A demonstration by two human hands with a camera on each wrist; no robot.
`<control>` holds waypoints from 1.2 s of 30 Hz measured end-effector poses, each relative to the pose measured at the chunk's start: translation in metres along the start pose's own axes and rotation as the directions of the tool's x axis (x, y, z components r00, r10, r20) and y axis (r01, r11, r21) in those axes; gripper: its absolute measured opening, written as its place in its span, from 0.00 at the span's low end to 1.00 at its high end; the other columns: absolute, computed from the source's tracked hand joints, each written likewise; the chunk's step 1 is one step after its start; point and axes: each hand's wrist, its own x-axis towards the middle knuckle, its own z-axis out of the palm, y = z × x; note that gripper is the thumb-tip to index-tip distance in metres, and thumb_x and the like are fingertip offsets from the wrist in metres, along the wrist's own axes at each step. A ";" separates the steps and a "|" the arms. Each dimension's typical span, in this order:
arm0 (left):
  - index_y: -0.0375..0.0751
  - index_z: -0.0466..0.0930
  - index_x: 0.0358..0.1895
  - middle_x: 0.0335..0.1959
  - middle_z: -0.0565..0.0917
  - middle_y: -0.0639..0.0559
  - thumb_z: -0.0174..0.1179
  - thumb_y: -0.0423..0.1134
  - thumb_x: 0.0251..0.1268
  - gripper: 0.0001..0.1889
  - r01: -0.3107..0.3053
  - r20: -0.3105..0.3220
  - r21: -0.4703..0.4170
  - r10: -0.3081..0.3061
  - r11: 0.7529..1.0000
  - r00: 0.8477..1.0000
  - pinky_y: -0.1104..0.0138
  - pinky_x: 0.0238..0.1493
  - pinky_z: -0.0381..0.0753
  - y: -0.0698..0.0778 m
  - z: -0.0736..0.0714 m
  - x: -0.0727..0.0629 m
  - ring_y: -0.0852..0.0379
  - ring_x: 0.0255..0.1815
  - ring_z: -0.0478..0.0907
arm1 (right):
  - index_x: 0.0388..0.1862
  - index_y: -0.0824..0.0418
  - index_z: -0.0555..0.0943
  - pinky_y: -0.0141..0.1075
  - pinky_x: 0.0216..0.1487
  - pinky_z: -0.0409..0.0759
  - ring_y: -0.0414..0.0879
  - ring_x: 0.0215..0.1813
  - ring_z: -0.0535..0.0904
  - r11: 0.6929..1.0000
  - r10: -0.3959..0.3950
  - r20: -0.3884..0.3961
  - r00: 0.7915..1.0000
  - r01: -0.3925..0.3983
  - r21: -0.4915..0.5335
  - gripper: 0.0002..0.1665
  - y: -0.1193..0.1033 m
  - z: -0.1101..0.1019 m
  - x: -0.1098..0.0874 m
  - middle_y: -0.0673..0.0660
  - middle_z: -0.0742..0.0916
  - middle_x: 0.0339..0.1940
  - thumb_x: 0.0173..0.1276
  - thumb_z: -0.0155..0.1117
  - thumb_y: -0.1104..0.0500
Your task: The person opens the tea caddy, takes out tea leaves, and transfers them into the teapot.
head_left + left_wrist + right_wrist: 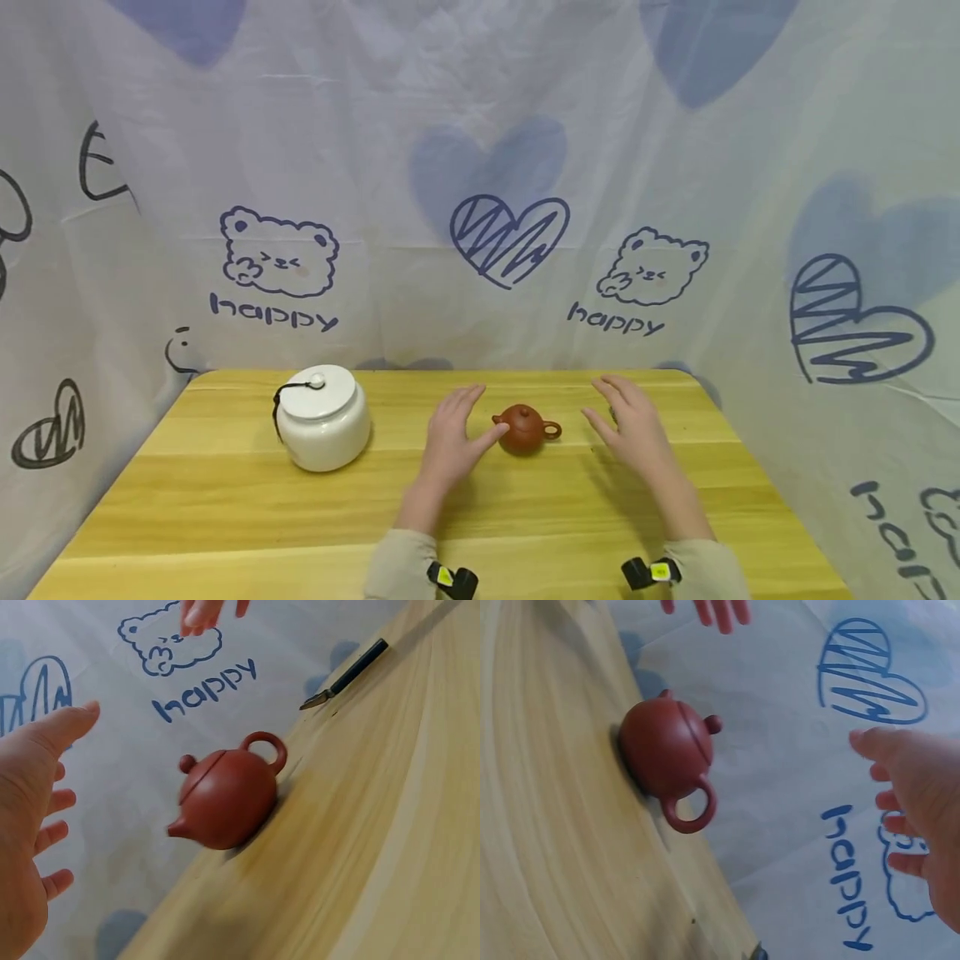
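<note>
A small reddish-brown clay teapot (522, 431) with a round lid knob stands on the wooden table, spout to the left and ring handle to the right. My left hand (452, 437) is at its spout side, thumb and fingers spread; the thumb tip overlaps the spout in the head view. Off the handle side, my right hand (632, 422) hovers with fingers apart and nothing in it. Both wrist views show the teapot (229, 799) between the hands, touched by neither palm. Behind my right hand lies a slim dark-handled tool (352, 677) with a pointed metallic tip, mostly hidden in the head view.
A white lidded ceramic jar (324, 425) with a black cord at its knob stands on the left of the wooden table (247, 517). A printed white cloth (405, 275) hangs behind the table's back edge and along both sides.
</note>
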 end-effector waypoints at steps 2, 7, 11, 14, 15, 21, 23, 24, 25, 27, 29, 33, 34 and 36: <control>0.43 0.74 0.66 0.63 0.78 0.44 0.68 0.53 0.57 0.34 0.002 -0.029 -0.053 -0.003 0.999 1.000 0.42 0.68 0.68 0.000 0.008 0.000 0.41 0.68 0.70 | 0.57 0.68 0.79 0.57 0.60 0.76 0.62 0.57 0.78 0.999 -0.034 -0.033 0.999 0.035 0.016 0.29 -0.001 0.006 0.003 0.67 0.83 0.54 0.57 0.74 0.58; 0.41 0.76 0.63 0.61 0.80 0.43 0.70 0.52 0.55 0.33 0.003 -0.085 -0.100 -0.012 0.995 0.996 0.42 0.67 0.68 -0.004 0.029 -0.002 0.42 0.66 0.71 | 0.54 0.67 0.81 0.54 0.59 0.78 0.61 0.55 0.79 0.996 -0.075 -0.060 0.995 0.078 0.051 0.27 -0.002 0.022 0.006 0.66 0.84 0.52 0.56 0.75 0.60; 0.42 0.77 0.61 0.59 0.81 0.44 0.71 0.51 0.53 0.32 0.015 -0.129 -0.106 -0.028 0.994 0.991 0.41 0.65 0.68 -0.009 0.043 -0.005 0.42 0.65 0.72 | 0.52 0.66 0.82 0.53 0.57 0.79 0.59 0.53 0.80 0.994 -0.078 -0.077 0.994 0.083 0.071 0.25 -0.005 0.032 0.007 0.64 0.85 0.50 0.55 0.75 0.61; 0.43 0.78 0.61 0.57 0.82 0.45 0.71 0.51 0.54 0.31 0.003 -0.152 -0.099 -0.018 0.995 0.988 0.41 0.63 0.69 -0.014 0.051 -0.006 0.42 0.63 0.73 | 0.51 0.64 0.83 0.52 0.56 0.80 0.58 0.53 0.81 0.995 -0.054 -0.090 0.994 0.062 0.084 0.23 -0.006 0.039 0.006 0.62 0.85 0.49 0.56 0.75 0.61; 0.43 0.78 0.60 0.57 0.83 0.45 0.71 0.51 0.54 0.31 -0.002 -0.155 -0.096 -0.013 0.995 0.988 0.41 0.63 0.70 -0.015 0.053 -0.006 0.42 0.63 0.74 | 0.51 0.64 0.83 0.51 0.56 0.80 0.57 0.53 0.81 0.995 -0.047 -0.095 0.994 0.055 0.088 0.23 -0.006 0.042 0.005 0.61 0.85 0.49 0.56 0.75 0.61; 0.40 0.76 0.63 0.58 0.81 0.42 0.72 0.49 0.53 0.33 0.050 -0.101 -0.067 -0.056 0.997 0.993 0.41 0.64 0.69 -0.023 0.059 -0.008 0.39 0.64 0.73 | 0.51 0.64 0.83 0.52 0.56 0.81 0.57 0.54 0.80 0.987 -0.003 -0.088 0.996 0.017 0.160 0.22 -0.011 0.057 0.001 0.62 0.86 0.49 0.56 0.75 0.62; 0.41 0.74 0.65 0.60 0.80 0.41 0.71 0.49 0.53 0.35 0.087 -0.066 -0.064 -0.092 0.994 0.994 0.40 0.65 0.69 -0.026 0.059 -0.010 0.39 0.65 0.71 | 0.51 0.63 0.83 0.52 0.56 0.81 0.57 0.54 0.81 0.983 0.021 -0.057 0.998 -0.010 0.185 0.22 -0.015 0.062 -0.001 0.62 0.86 0.50 0.56 0.74 0.62; 0.41 0.73 0.65 0.61 0.79 0.40 0.71 0.50 0.54 0.35 0.103 -0.048 -0.067 -0.107 0.992 0.993 0.40 0.66 0.68 -0.027 0.059 -0.011 0.38 0.66 0.71 | 0.51 0.64 0.83 0.52 0.57 0.81 0.57 0.55 0.81 0.979 0.030 -0.040 0.999 -0.022 0.201 0.21 -0.016 0.064 -0.002 0.62 0.86 0.50 0.57 0.74 0.61; 0.41 0.73 0.66 0.62 0.79 0.40 0.71 0.50 0.55 0.35 0.116 -0.032 -0.073 -0.118 0.991 0.992 0.40 0.67 0.68 -0.028 0.059 -0.011 0.38 0.66 0.70 | 0.51 0.63 0.83 0.52 0.57 0.81 0.57 0.55 0.81 0.977 0.041 -0.023 0.999 -0.036 0.212 0.21 -0.018 0.066 -0.002 0.62 0.86 0.50 0.57 0.74 0.61; 0.40 0.73 0.66 0.63 0.78 0.40 0.70 0.51 0.56 0.35 0.127 -0.009 -0.083 -0.128 0.988 0.992 0.40 0.67 0.67 -0.030 0.059 -0.011 0.38 0.67 0.70 | 0.50 0.64 0.84 0.52 0.56 0.82 0.58 0.55 0.81 0.973 0.053 0.006 0.999 -0.053 0.227 0.20 -0.021 0.070 -0.002 0.62 0.86 0.50 0.58 0.73 0.61; 0.39 0.73 0.66 0.63 0.78 0.41 0.69 0.51 0.57 0.35 0.127 0.011 -0.086 -0.126 0.988 0.992 0.40 0.68 0.67 -0.031 0.060 -0.011 0.38 0.67 0.70 | 0.50 0.65 0.84 0.52 0.57 0.81 0.58 0.55 0.81 0.967 0.071 0.036 0.997 -0.077 0.242 0.20 -0.023 0.075 -0.002 0.62 0.86 0.50 0.59 0.73 0.60; 0.37 0.75 0.64 0.61 0.79 0.40 0.67 0.50 0.59 0.32 0.123 0.053 -0.085 -0.118 0.989 0.992 0.41 0.67 0.68 -0.034 0.062 -0.011 0.37 0.66 0.71 | 0.49 0.65 0.84 0.51 0.58 0.81 0.57 0.55 0.81 0.957 0.099 0.082 0.992 -0.117 0.265 0.19 -0.026 0.083 -0.002 0.61 0.86 0.49 0.60 0.72 0.59; 0.38 0.75 0.64 0.61 0.79 0.40 0.67 0.50 0.59 0.31 0.130 0.067 -0.092 -0.125 0.987 0.990 0.41 0.67 0.68 -0.034 0.062 -0.011 0.37 0.66 0.70 | 0.49 0.65 0.84 0.51 0.59 0.81 0.57 0.56 0.81 0.954 0.112 0.094 0.989 -0.133 0.270 0.18 -0.027 0.084 -0.002 0.61 0.86 0.49 0.61 0.72 0.58; 0.38 0.75 0.64 0.61 0.80 0.40 0.67 0.49 0.60 0.30 0.143 0.088 -0.100 -0.134 0.985 0.987 0.42 0.68 0.68 -0.034 0.063 -0.011 0.37 0.66 0.70 | 0.48 0.64 0.85 0.50 0.59 0.81 0.56 0.56 0.81 0.949 0.129 0.112 0.985 -0.156 0.274 0.17 -0.027 0.087 -0.002 0.60 0.86 0.49 0.61 0.71 0.58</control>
